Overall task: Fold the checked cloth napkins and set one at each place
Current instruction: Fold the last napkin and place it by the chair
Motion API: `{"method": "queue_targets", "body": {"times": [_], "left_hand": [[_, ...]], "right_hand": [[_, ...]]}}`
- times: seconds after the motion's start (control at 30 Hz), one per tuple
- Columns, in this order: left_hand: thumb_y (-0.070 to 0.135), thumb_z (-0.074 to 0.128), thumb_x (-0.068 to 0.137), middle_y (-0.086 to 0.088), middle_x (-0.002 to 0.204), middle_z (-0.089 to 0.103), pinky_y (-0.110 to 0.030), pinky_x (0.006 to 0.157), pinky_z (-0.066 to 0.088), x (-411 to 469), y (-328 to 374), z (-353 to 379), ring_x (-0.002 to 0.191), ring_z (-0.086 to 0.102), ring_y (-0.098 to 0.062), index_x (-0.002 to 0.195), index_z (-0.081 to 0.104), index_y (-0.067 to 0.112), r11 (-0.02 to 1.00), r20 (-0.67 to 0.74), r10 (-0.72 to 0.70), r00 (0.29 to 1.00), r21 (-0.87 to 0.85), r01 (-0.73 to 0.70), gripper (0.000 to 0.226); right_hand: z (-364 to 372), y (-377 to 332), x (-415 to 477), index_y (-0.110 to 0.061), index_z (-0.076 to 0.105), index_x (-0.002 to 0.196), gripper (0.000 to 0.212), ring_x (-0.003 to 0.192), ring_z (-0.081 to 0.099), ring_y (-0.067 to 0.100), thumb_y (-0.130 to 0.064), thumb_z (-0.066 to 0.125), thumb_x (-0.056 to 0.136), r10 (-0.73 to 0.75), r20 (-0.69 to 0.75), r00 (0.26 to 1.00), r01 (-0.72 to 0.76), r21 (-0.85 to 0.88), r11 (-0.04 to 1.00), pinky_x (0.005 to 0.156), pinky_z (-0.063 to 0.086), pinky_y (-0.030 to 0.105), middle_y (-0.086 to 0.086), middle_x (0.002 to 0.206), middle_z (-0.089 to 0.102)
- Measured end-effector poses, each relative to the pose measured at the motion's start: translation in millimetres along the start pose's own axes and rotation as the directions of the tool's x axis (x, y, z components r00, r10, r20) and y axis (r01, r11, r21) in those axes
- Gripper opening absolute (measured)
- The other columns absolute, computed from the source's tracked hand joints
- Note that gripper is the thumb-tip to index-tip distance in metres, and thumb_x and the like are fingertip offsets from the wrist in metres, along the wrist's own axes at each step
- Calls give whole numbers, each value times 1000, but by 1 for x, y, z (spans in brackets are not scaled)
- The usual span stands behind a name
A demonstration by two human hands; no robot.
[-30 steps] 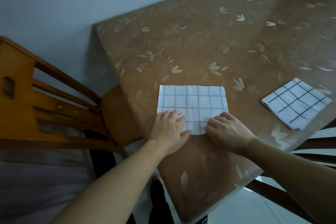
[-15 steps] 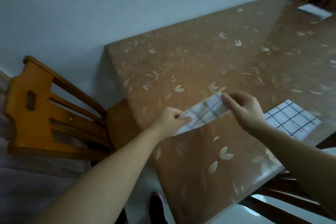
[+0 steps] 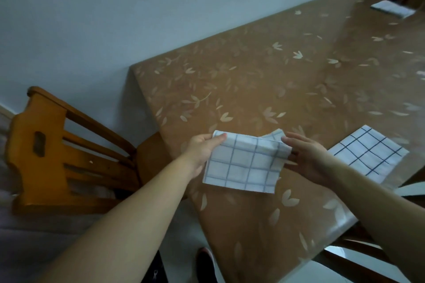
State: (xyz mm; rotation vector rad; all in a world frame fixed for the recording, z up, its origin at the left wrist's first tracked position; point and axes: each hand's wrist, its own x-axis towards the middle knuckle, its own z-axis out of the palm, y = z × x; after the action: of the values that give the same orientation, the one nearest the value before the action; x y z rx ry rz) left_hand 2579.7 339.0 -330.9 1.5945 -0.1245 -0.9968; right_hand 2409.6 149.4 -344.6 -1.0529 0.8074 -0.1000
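Note:
A folded white napkin with pale blue checks (image 3: 245, 163) hangs above the near corner of the table, held up by both hands. My left hand (image 3: 202, 150) pinches its upper left corner, thumb on top. My right hand (image 3: 305, 156) holds its right edge, fingers partly behind the cloth. A second folded napkin with dark checks (image 3: 368, 156) lies flat on the table to the right. A third folded napkin (image 3: 389, 8) lies at the far end of the table.
The table (image 3: 264, 80) has a brown leaf-patterned cover under clear plastic and stands against a pale wall. A wooden chair (image 3: 57, 154) is tucked at its left end. Another chair's rails (image 3: 351, 250) show under the near right edge. A shoe (image 3: 205, 262) is on the floor.
The napkin lay flat under both hands a second ago. Both hands have since lifted it off the table and now hold it hanging. The view has swung up and left.

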Motion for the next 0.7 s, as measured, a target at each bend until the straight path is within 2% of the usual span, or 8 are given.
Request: {"method": "queue_targets", "body": {"times": [0.1,0.2,0.33,0.47,0.53,0.6,0.67,0.7], "left_hand": [[23,68,90,-7,89,69,-33,72,53,5,-6,1,81,64,-18,92,67,14,999,-61,-27,998,40,29,9],[17,68,90,-10,101,68,-42,92,51,11,-6,6,94,64,-22,94,64,16,997,-115,-48,992,56,55,6],[13,70,87,2,114,58,-33,88,50,19,0,13,106,56,-18,123,59,18,965,-209,107,972,257,-52,39],[6,68,86,1,113,67,-25,85,49,19,14,17,97,59,-10,117,67,19,778,-89,440,894,534,-330,34],[10,69,85,0,113,70,-28,90,51,19,18,16,99,62,-13,111,73,16,626,-36,579,815,660,-416,26],[16,70,84,2,101,71,-29,84,51,20,17,15,97,61,-17,101,76,19,446,31,681,732,775,-448,18],[19,72,83,7,90,61,-27,77,43,19,16,15,93,52,-14,89,77,22,337,83,733,676,819,-465,9],[20,73,82,10,90,56,-25,79,42,17,17,14,94,50,-11,85,77,23,357,91,722,685,800,-482,5]], "right_hand": [[-1,2,5,-23,38,140,69,99,65,28,-8,71,81,24,-86,996,-30,-70,997,82,52,40,14,118,62],[-1,0,10,-22,34,144,88,100,62,31,1,79,72,-47,-197,979,13,-174,985,79,53,40,17,115,57],[3,-11,9,-31,44,136,77,106,57,22,-12,82,71,-266,-249,931,106,-514,851,87,49,36,4,121,52],[5,-27,2,-24,65,112,37,91,56,12,-17,74,77,-584,-56,810,247,-870,426,75,43,23,-4,119,52],[4,-31,-3,-18,71,100,21,87,57,18,-12,72,80,-691,135,710,283,-953,104,73,45,30,0,114,57],[1,-30,-5,-17,74,88,10,80,61,26,-12,74,79,-721,274,636,235,-959,-157,72,45,36,4,104,62],[-1,-30,-10,-19,74,82,4,86,57,28,-16,74,79,-734,284,617,175,-959,-224,76,41,40,3,101,63],[-2,-31,-12,-20,73,82,3,91,54,27,-18,71,80,-724,264,638,170,-965,-202,80,39,40,2,103,62]]}}
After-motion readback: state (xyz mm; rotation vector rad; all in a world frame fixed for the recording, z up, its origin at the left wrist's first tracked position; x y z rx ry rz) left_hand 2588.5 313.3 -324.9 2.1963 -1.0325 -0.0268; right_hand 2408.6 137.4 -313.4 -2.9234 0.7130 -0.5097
